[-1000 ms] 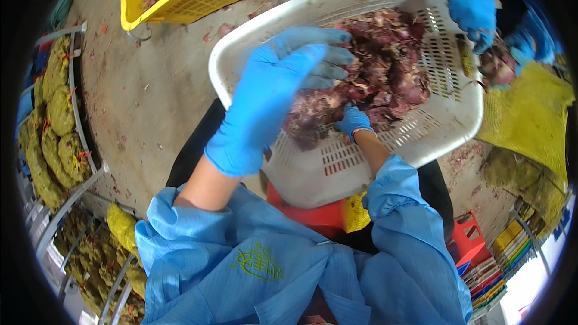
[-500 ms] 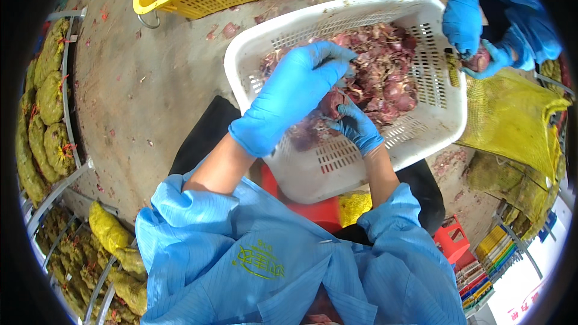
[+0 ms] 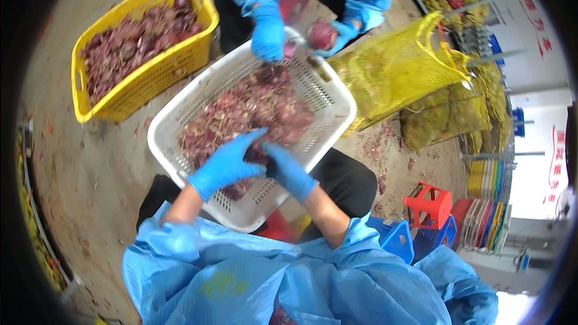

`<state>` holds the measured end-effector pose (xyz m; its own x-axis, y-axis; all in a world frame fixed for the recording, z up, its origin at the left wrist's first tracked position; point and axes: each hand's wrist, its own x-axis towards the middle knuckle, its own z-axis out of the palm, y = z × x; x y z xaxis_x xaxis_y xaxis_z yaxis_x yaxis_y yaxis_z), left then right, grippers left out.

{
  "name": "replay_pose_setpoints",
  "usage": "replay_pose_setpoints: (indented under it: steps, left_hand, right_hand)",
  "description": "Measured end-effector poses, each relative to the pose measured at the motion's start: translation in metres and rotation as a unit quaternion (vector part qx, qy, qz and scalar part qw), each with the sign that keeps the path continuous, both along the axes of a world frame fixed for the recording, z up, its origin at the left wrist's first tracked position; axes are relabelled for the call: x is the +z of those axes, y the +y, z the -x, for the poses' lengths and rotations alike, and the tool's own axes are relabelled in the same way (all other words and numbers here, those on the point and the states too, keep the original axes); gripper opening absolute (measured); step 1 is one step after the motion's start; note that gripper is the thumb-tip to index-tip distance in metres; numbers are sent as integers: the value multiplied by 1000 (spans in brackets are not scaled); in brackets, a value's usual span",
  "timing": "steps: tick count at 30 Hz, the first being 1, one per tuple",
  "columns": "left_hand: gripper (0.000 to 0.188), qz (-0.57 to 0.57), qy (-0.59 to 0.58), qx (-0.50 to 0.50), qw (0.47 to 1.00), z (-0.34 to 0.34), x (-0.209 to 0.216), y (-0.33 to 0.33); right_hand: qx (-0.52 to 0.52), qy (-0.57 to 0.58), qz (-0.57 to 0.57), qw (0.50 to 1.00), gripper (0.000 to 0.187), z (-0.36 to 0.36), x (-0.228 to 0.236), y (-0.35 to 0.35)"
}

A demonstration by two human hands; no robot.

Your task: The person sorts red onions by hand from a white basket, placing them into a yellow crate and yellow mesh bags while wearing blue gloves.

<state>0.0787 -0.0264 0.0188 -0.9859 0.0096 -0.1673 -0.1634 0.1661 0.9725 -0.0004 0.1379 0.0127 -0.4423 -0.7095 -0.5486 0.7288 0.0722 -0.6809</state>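
Note:
A white slotted basket (image 3: 162, 126) stands before me, heaped with red onions and loose papery skins (image 3: 241, 114). My left hand (image 3: 226, 167), in a blue glove, is over its near part, index finger and thumb spread apart. Facing it, my right hand (image 3: 290, 171), also gloved in blue, has its fingers curled around a dark red onion (image 3: 256, 155) that is mostly hidden between the two hands. Across the basket, a co-worker's gloved hand (image 3: 268, 39) reaches over the far rim. The co-worker's other hand (image 3: 344, 37) holds a red onion (image 3: 321, 35).
At the far left is a yellow crate (image 3: 141, 93) full of red onions. Yellow mesh sacks (image 3: 391, 78) stand right of the basket. A red stool (image 3: 430, 206), blue crates (image 3: 394, 238) and stacked coloured crates (image 3: 481, 222) are at the right. Skins litter the floor (image 3: 114, 180).
My view has swung right, bringing the yellow crate and the co-worker's onion more fully into sight. My left hand has drawn back from the onion, its fingers now wider apart.

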Motion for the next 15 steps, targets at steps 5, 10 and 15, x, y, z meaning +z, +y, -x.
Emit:
replay_pose_setpoints:
  steps: [5,10,15]
  left_hand:
    - [77,20,10,111,994,-27,-19,52]
    - [68,139,-27,180,973,-39,-9,100]
    - [71,182,15,198,963,-40,-1,123]
  right_hand:
    - [56,31,-89,994,69,-22,15,36]
    - [-37,109,-72,991,53,-41,-1,56]
    - [-27,153,-10,988,55,-39,-11,78]
